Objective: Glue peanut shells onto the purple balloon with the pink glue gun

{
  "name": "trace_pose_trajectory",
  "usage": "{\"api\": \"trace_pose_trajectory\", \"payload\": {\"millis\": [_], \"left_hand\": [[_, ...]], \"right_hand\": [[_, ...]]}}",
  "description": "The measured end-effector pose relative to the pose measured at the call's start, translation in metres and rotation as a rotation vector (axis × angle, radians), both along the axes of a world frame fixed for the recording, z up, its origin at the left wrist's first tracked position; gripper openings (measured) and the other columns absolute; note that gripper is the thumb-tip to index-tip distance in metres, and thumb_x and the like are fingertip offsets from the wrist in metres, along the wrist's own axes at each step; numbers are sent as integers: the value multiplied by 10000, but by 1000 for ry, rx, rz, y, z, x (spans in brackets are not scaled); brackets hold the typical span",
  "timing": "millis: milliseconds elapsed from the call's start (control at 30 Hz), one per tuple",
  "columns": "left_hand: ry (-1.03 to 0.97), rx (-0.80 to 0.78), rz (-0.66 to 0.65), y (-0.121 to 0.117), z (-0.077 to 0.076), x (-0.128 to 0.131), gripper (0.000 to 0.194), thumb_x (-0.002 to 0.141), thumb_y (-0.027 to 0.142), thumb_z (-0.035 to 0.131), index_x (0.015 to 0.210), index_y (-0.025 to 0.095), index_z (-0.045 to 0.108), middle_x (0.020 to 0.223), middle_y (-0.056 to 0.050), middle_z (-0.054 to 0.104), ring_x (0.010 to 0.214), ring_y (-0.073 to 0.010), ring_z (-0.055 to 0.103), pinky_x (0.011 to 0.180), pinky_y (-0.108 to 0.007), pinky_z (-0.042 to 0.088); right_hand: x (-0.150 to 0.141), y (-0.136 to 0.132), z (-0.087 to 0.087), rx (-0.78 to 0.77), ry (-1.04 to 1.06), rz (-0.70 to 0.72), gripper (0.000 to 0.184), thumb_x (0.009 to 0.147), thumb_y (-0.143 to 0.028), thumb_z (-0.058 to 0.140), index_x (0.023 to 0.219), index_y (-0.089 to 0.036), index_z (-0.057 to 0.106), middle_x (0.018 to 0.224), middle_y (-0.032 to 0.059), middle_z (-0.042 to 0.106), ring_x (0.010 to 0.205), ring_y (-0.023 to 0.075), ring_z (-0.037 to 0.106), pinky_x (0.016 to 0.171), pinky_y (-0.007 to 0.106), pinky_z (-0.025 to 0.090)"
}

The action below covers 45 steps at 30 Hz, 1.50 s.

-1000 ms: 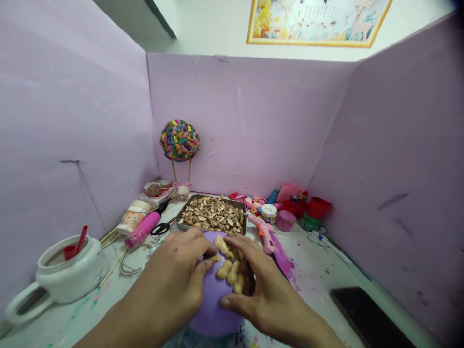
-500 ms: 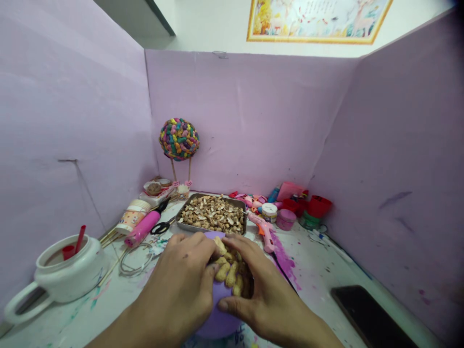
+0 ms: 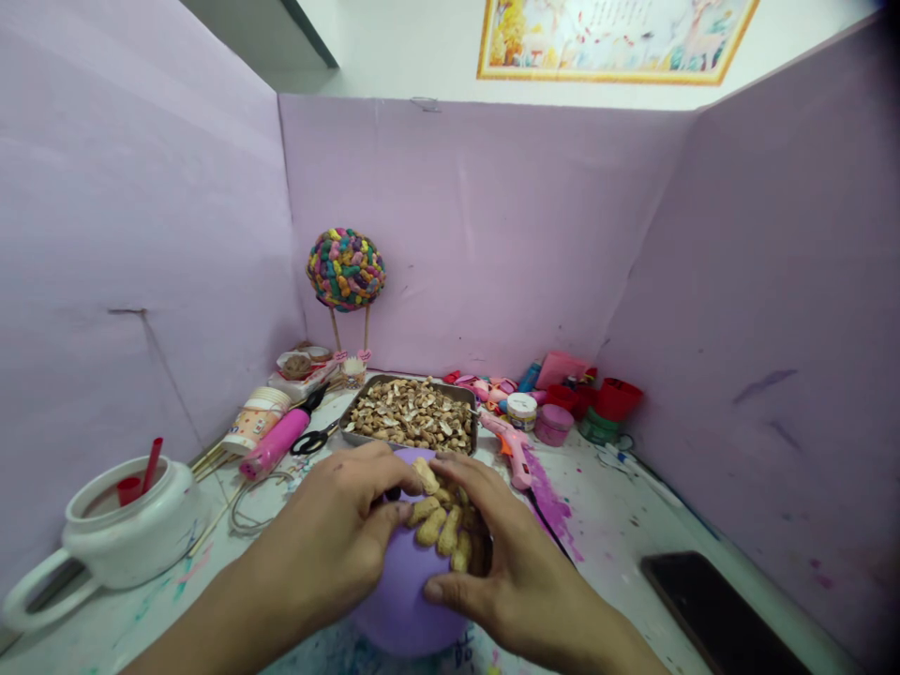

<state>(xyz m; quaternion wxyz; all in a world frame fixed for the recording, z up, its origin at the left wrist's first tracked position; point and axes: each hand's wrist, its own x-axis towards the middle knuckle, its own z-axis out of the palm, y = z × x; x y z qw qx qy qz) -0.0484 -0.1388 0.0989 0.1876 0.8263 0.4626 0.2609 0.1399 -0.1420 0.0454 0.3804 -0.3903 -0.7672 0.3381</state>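
Observation:
A round purple balloon (image 3: 412, 600) sits in front of me, with several whole peanuts (image 3: 448, 532) on its upper right side. My right hand (image 3: 502, 553) curves around that side, thumb at the front and fingers behind the peanuts. On the upper left, my left hand (image 3: 344, 525) has its thumb and fingertips bent together at the edge peanut (image 3: 423, 511), which they touch. Behind the balloon lies a metal tray (image 3: 341, 424) full of peanut shells (image 3: 414, 412). A pink glue gun (image 3: 510, 445) rests right of the tray.
On the left are a white mug (image 3: 133, 525), a pink bottle-like roll (image 3: 274, 445), scissors (image 3: 313, 439) and paper cups (image 3: 254, 417). A colourful ball on sticks (image 3: 346, 270) stands at the back. To the right are paint jars (image 3: 554, 425) and a phone (image 3: 717, 605). Purple walls enclose the table.
My left hand has shifted left and its thumb has drawn back, baring more of the balloon's front. The right hand and the peanuts stay nearly in place.

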Motion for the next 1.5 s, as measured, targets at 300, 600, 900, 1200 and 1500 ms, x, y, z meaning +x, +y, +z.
{"api": "trace_pose_trajectory", "payload": {"millis": [300,600,900,1200,1500], "left_hand": [[38,-42,172,-4,2,10,137,733,226,489,651,215,599,675,26,615,669,-131,539,618,-259,357],[151,29,215,-2,-4,13,129,723,243,475,642,213,571,661,8,599,660,-153,515,602,-277,334],[208,56,254,-5,-4,16,125,720,237,455,631,203,536,649,-6,590,656,-173,511,581,-289,320],[58,11,58,1,-2,8,189,775,174,432,696,217,598,708,19,614,681,-128,541,641,-255,375],[-34,4,-104,9,1,0,214,762,128,496,863,246,643,852,1,628,835,-136,553,758,-249,400]], "right_hand": [[-3,-1,6,45,-74,26,745,609,-285,735,1257,-241,369,1327,84,351,1238,253,305,1038,434,244],[-5,-4,7,53,-87,0,763,574,-227,756,1239,-228,383,1313,78,350,1228,222,314,1035,383,266],[-7,-3,4,46,-58,-20,760,571,-210,758,1234,-234,388,1302,70,355,1219,216,327,1026,368,282],[-5,0,8,68,-43,-47,711,566,-224,764,1192,-249,429,1254,53,416,1177,212,379,1010,365,310],[-4,2,8,85,-27,-42,699,573,-251,763,1189,-273,432,1220,40,439,1144,210,405,989,372,332]]}}
